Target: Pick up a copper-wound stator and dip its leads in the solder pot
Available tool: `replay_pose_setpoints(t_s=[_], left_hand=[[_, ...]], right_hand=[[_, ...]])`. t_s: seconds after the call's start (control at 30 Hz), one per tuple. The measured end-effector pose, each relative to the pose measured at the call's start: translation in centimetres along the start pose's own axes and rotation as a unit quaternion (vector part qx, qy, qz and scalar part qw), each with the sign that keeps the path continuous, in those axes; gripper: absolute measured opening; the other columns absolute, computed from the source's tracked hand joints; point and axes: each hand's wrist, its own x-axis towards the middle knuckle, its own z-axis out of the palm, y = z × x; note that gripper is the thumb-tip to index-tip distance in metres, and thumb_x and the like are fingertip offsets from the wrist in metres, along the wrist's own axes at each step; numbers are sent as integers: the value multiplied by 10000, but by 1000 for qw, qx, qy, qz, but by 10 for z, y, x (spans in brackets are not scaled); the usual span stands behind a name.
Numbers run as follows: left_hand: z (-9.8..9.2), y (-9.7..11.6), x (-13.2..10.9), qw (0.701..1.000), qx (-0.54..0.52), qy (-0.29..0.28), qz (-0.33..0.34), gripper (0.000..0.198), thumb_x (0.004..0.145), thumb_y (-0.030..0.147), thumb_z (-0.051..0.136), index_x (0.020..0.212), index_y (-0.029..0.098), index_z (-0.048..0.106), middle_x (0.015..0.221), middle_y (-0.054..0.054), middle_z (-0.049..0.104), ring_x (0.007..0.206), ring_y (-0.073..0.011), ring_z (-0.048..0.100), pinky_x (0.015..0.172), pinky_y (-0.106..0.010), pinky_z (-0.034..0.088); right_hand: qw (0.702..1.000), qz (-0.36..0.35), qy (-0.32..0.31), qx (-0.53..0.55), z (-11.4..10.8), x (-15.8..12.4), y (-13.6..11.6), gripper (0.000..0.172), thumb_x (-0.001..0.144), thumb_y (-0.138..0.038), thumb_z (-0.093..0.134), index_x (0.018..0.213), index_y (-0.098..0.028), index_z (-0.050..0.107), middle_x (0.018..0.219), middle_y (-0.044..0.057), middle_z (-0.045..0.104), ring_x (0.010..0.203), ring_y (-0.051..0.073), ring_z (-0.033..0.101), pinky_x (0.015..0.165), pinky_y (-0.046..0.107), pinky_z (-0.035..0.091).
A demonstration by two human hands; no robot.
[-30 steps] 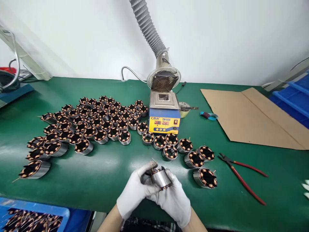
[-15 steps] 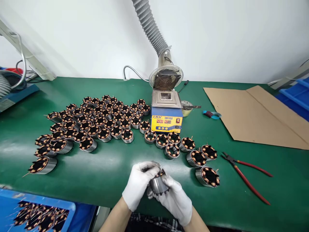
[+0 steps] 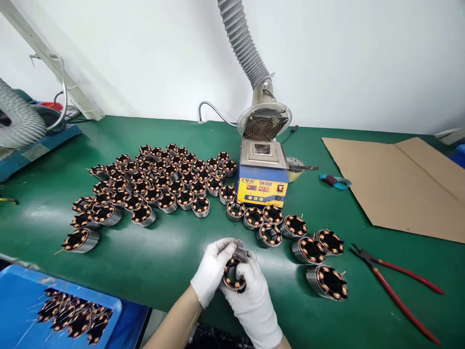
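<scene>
Both my hands wear white gloves and hold one motor stator (image 3: 233,274) with copper windings, its open end turned up toward me. My left hand (image 3: 211,273) wraps its left side, fingers curled over the top. My right hand (image 3: 253,303) cups it from the right and below. They sit near the front edge of the green table (image 3: 163,261). Several more stators (image 3: 160,182) stand in rows to the left, and a curved line of stators (image 3: 301,245) runs to the right.
A blue and yellow solder pot (image 3: 263,178) stands mid-table under a grey fume hose with fan (image 3: 264,119). Red-handled pliers (image 3: 397,288) lie at right, cardboard (image 3: 403,182) behind them. A blue bin (image 3: 22,300) with stators sits at lower left.
The stator has been turned in my hands from lying on its side to open end facing up. The view has shifted left, showing more of the blue bin.
</scene>
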Motion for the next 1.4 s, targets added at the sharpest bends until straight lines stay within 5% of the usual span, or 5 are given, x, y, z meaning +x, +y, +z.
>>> replay_pose_setpoints(t_s=[0.17, 0.73, 0.93, 1.27, 1.4], left_hand=[[-8, 10, 5, 984, -163, 68, 20, 336, 643, 446, 719, 828, 181, 626, 717, -12, 692, 740, -160, 647, 738, -285, 470], [-2, 16, -1, 993, 65, 94, -22, 159, 454, 205, 688, 482, 175, 535, 482, 34, 559, 497, -105, 506, 530, -243, 420], [-1, 18, 1, 983, 175, 52, 32, 466, 466, 140, 712, 927, 179, 655, 966, -68, 702, 916, -222, 624, 846, -324, 464], [-6, 6, -2, 995, -25, 94, 24, 318, 722, 434, 604, 892, 167, 635, 905, -71, 715, 911, -215, 644, 828, -324, 480], [-26, 12, -9, 986, 153, -20, 66, 370, 828, 454, 472, 1036, 197, 639, 1126, -75, 668, 1115, -231, 559, 1006, -361, 374]], right_hand=[[999, -3, 12, -39, 4, -7, 9, 198, 651, -295, 693, 790, -257, 557, 946, 105, 616, 959, 320, 560, 835, 527, 451], [999, 18, -34, 8, -4, -3, 4, 176, 718, -329, 665, 772, -265, 510, 992, 95, 669, 929, 284, 626, 770, 429, 511], [999, 26, -26, 28, -6, 1, 3, 241, 688, -349, 701, 839, -258, 538, 994, 121, 665, 893, 289, 627, 745, 426, 508], [996, 63, -10, 58, 0, -6, 8, 219, 674, -365, 703, 798, -266, 551, 1037, 112, 658, 968, 295, 602, 846, 465, 475], [990, 111, 13, 81, 3, -13, 16, 515, 638, -422, 720, 1071, -225, 522, 1091, 148, 640, 988, 315, 606, 859, 474, 478]])
